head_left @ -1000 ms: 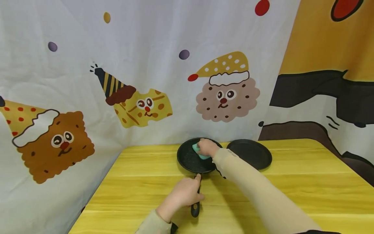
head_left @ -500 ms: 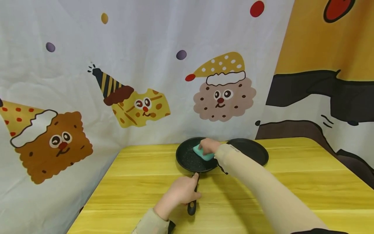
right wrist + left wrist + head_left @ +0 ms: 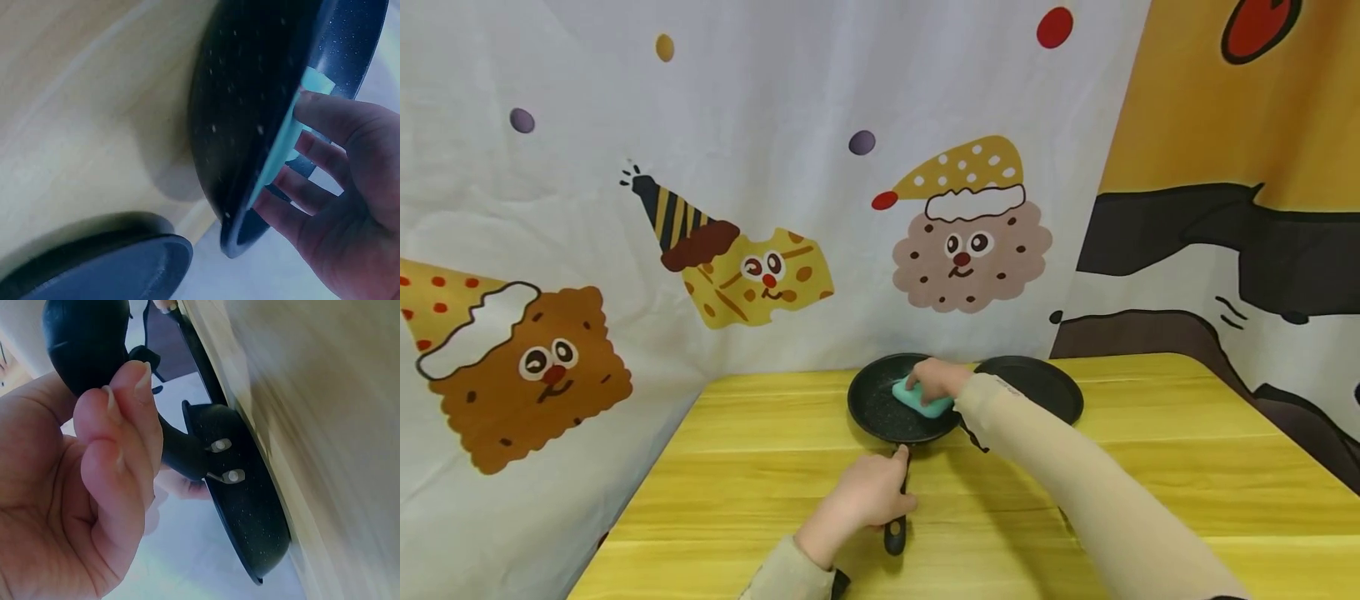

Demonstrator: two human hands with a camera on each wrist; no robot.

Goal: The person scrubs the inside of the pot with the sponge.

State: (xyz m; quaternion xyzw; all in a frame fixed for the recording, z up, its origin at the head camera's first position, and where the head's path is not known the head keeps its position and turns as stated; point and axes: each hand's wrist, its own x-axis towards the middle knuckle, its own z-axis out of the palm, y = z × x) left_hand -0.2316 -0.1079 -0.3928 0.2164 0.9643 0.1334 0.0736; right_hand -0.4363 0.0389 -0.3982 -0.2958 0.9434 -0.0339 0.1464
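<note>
A black speckled frying pan (image 3: 876, 412) lies on the table, its handle (image 3: 895, 537) pointing toward me. My left hand (image 3: 865, 492) grips that handle, the index finger stretched along it toward the pan. In the left wrist view, curled fingers of the left hand (image 3: 103, 481) wrap the handle below the two rivets. My right hand (image 3: 938, 379) holds a teal sponge (image 3: 936, 409) inside the pan, at the right half of its base. Seen from the right wrist, the thumb and fingers of the right hand (image 3: 350, 169) pinch the sponge (image 3: 284, 144) behind the pan's rim.
A second flat black round pan (image 3: 1037, 383) sits just right of the frying pan, partly behind my right sleeve (image 3: 1037, 442). The yellow wood-grain table (image 3: 760, 467) ends at a white cartoon-printed curtain (image 3: 820, 350).
Inside the pan, the sponge and my right hand have shifted a little to the right and nearer to me. My left hand keeps its grip on the handle. The head view has turned slightly right.
</note>
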